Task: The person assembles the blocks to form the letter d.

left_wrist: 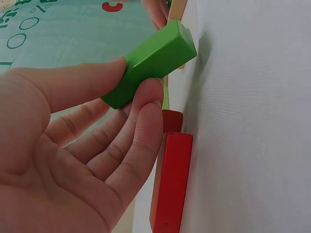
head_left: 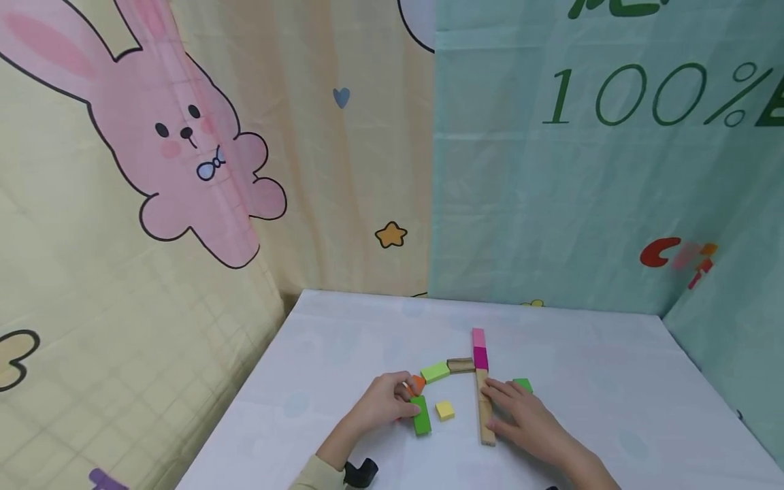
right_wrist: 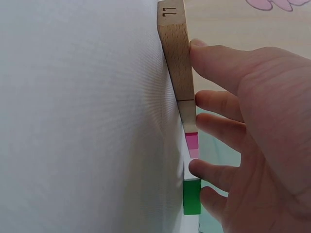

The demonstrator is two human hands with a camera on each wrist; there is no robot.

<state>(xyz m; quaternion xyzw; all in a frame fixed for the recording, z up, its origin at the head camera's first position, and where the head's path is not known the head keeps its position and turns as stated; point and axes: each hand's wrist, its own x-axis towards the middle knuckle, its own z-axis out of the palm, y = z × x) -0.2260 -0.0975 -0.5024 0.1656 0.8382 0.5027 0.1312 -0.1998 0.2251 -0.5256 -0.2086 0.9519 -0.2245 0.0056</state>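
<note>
- Green rectangular block (head_left: pixel 421 418) is pinched between thumb and fingers of the left hand (head_left: pixel 381 401); whether it touches the surface (head_left: pixel 569 367) is unclear.
- It looks light, stiff and hard to break, its smooth paint perhaps slightly slippery; the long sides seem the best hold.
- Right hand (head_left: pixel 525 420) has fingers extended, tips against natural-wood blocks (head_left: pixel 483 401); a yellow block (head_left: pixel 445 410) sits between the hands.
- White covering drapes the surface; beyond the hands hang cream (head_left: pixel 343 170) and teal curtains (head_left: pixel 520 204).

Diffuse, moderately bright light leaves soft-edged shadows on the white tabletop (left_wrist: pixel 262 121).
</note>
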